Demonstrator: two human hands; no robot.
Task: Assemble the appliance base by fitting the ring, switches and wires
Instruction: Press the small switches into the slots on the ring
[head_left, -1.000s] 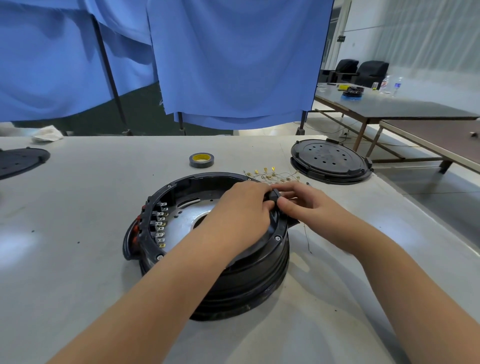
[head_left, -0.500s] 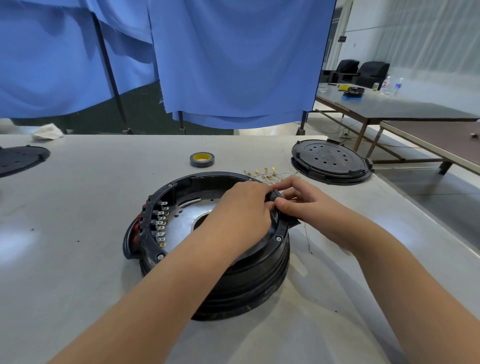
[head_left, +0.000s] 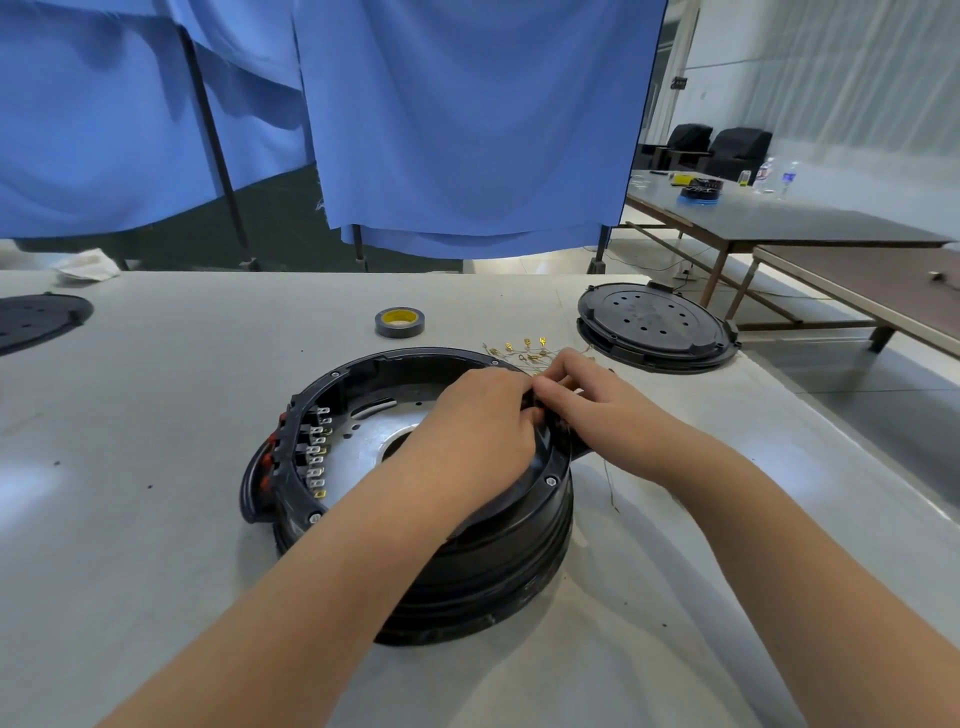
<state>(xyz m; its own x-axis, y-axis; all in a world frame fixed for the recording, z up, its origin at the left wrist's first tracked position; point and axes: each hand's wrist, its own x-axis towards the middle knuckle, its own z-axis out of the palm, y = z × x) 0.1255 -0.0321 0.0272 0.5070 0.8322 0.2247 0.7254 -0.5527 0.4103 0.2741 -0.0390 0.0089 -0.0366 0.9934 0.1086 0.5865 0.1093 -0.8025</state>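
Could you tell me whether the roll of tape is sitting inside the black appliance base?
No, the roll of tape lies on the table beyond the appliance base, apart from it.

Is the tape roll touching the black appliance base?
Apart. The head view shows bare table between the tape roll and the appliance base.

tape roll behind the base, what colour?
The tape roll is grey outside with a yellow core, seen clearly in the head view.

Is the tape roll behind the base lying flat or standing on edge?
Lying flat: the tape roll rests on the table with its yellow core hole facing up, apart from the base.
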